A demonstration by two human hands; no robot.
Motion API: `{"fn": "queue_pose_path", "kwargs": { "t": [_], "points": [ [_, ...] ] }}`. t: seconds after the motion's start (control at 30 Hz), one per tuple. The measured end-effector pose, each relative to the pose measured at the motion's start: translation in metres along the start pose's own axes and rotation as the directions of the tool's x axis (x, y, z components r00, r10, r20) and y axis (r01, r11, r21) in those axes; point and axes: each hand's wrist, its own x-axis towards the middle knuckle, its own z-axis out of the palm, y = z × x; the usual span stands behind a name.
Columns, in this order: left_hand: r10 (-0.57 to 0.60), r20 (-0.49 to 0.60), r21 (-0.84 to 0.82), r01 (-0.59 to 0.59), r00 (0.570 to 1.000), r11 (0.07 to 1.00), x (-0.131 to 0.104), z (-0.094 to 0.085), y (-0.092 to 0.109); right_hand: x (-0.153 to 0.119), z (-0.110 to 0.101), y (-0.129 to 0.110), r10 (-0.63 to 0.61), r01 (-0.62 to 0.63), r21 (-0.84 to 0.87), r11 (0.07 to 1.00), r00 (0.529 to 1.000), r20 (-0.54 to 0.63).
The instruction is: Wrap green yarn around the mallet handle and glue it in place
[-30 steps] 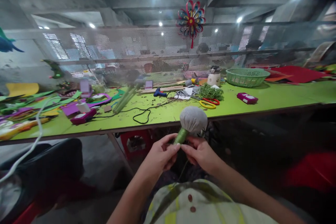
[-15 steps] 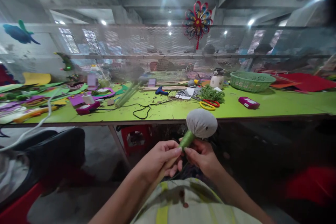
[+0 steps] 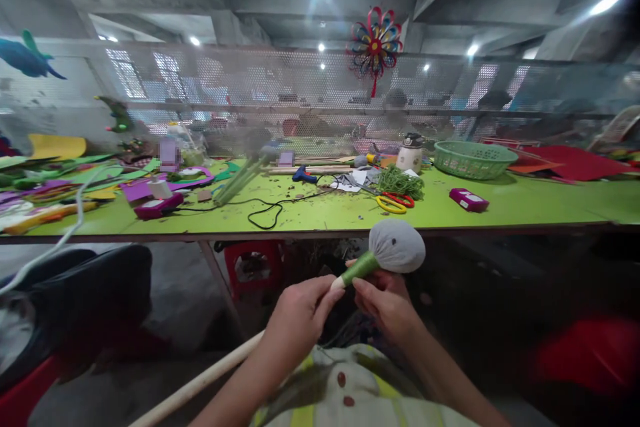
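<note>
A pale wooden stick [image 3: 200,379] slants up from the lower left, ending in a rounded head covered in gathered grey cloth [image 3: 400,247] with a small dark spot. Just below the head, green thread [image 3: 361,269] is wound tightly round the stick. My left hand [image 3: 303,310] is closed on the bare wood right beneath the winding. My right hand [image 3: 387,300] is closed at the wound part, its thumb on the near side and a fingertip showing behind. Its other fingers are partly hidden, and no loose thread end can be made out.
Ahead is a green table [image 3: 320,217] with yellow- and red-handled scissors [image 3: 393,204], green strands [image 3: 400,183], a blue glue gun [image 3: 303,175] with a black cord, and a green basket [image 3: 473,160]. A purple box [image 3: 469,200] lies near the right. Someone's dark-clothed leg [image 3: 95,300] is at left.
The stick has swung so its head sits further right and lower, turned a little. My left hand now lies over the top of the wood, and more of the stick shows at lower left.
</note>
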Motion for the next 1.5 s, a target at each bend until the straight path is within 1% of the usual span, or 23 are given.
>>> {"fn": "queue_pose_path", "kwargs": {
  "t": [0.07,0.17,0.23,0.33,0.4,0.5,0.57,0.6,0.67,0.73,0.83,0.9,1.0,1.1,1.17,1.2,1.23,1.27,1.33,1.4,1.43,1.47,1.5],
  "points": [
    [-0.105,0.163,-0.194,0.136,0.981,0.971,0.003,-0.005,0.003,-0.001,0.0,-0.004,-0.004,0.003,0.041,0.999,0.999,0.04],
    [-0.23,0.438,-0.437,0.43,0.869,0.79,0.005,-0.01,0.003,-0.002,0.001,-0.01,0.001,-0.007,0.061,0.998,0.996,0.091],
    [-0.226,0.543,-0.521,0.536,0.809,0.665,0.005,-0.01,0.002,-0.002,0.001,-0.013,0.01,-0.017,0.06,0.998,0.994,0.107],
    [-0.224,0.551,-0.527,0.543,0.804,0.653,0.005,-0.005,0.001,0.0,0.001,-0.016,0.023,-0.027,0.04,0.999,0.995,0.096],
    [-0.251,0.491,-0.511,0.509,0.834,0.693,0.004,0.0,0.0,0.002,0.001,-0.014,0.023,-0.024,0.013,1.0,0.998,0.05],
    [-0.306,0.227,-0.458,0.379,0.925,0.804,0.002,0.006,0.0,0.005,0.001,-0.009,0.02,-0.021,-0.03,0.999,0.999,-0.028],
    [-0.315,0.086,-0.374,0.324,0.945,0.869,0.0,0.007,0.001,0.005,0.002,-0.005,0.024,-0.026,-0.036,0.999,0.999,-0.047],
    [-0.317,0.078,-0.347,0.324,0.945,0.88,0.0,0.006,0.001,0.005,0.002,-0.004,0.025,-0.027,-0.035,0.999,0.999,-0.047],
    [-0.322,0.149,-0.34,0.354,0.935,0.871,0.0,0.003,0.003,0.003,0.003,-0.005,0.017,-0.018,-0.016,1.0,0.999,-0.03],
    [-0.321,0.28,-0.387,0.412,0.905,0.825,0.001,-0.002,0.005,0.001,0.005,-0.008,0.003,-0.003,0.019,1.0,1.0,0.006],
    [-0.279,0.51,-0.518,0.55,0.814,0.656,0.003,-0.008,0.009,-0.002,0.007,-0.015,-0.008,0.005,0.065,0.998,0.999,0.053],
    [-0.23,0.59,-0.56,0.597,0.774,0.575,0.003,-0.01,0.009,-0.003,0.008,-0.018,-0.004,-0.001,0.069,0.998,0.998,0.064],
    [-0.272,0.489,-0.469,0.513,0.829,0.719,0.002,-0.006,0.006,-0.001,0.01,-0.015,0.001,-0.002,0.061,0.998,1.0,0.029],
    [-0.283,0.188,-0.299,0.329,0.941,0.896,-0.001,-0.001,0.0,0.001,0.009,-0.009,-0.004,0.007,0.056,0.998,0.999,-0.051],
    [-0.215,0.015,-0.197,0.214,0.976,0.957,-0.004,0.0,-0.004,0.002,0.009,-0.007,0.009,-0.005,0.06,0.998,0.998,-0.059],
    [-0.195,-0.014,-0.172,0.19,0.981,0.967,-0.005,0.0,-0.005,0.002,0.009,-0.006,0.018,-0.015,0.069,0.998,0.999,-0.044],
    [-0.205,0.016,-0.193,0.204,0.979,0.96,-0.006,-0.001,-0.006,0.001,0.009,-0.006,0.022,-0.02,0.081,0.997,0.999,-0.023],
    [-0.243,0.107,-0.266,0.263,0.964,0.927,-0.007,-0.002,-0.006,0.001,0.009,-0.007,0.02,-0.02,0.095,0.995,1.0,-0.001],
    [-0.298,0.358,-0.455,0.444,0.885,0.772,-0.007,-0.004,-0.005,0.0,0.009,-0.01,0.015,-0.019,0.116,0.993,0.999,0.036],
    [-0.264,0.54,-0.573,0.579,0.799,0.581,-0.007,-0.007,-0.004,-0.001,0.009,-0.013,0.011,-0.017,0.112,0.994,0.999,0.051],
    [-0.235,0.581,-0.6,0.605,0.779,0.524,-0.006,-0.007,-0.004,-0.001,0.009,-0.015,0.009,-0.015,0.105,0.994,0.998,0.054],
    [-0.218,0.593,-0.608,0.608,0.776,0.51,-0.006,-0.007,-0.004,-0.001,0.009,-0.016,0.002,-0.007,0.096,0.995,0.999,0.052],
    [-0.221,0.572,-0.597,0.586,0.79,0.548,-0.005,-0.006,-0.004,-0.001,0.01,-0.016,-0.01,0.006,0.084,0.996,0.999,0.045]
  ]
}}
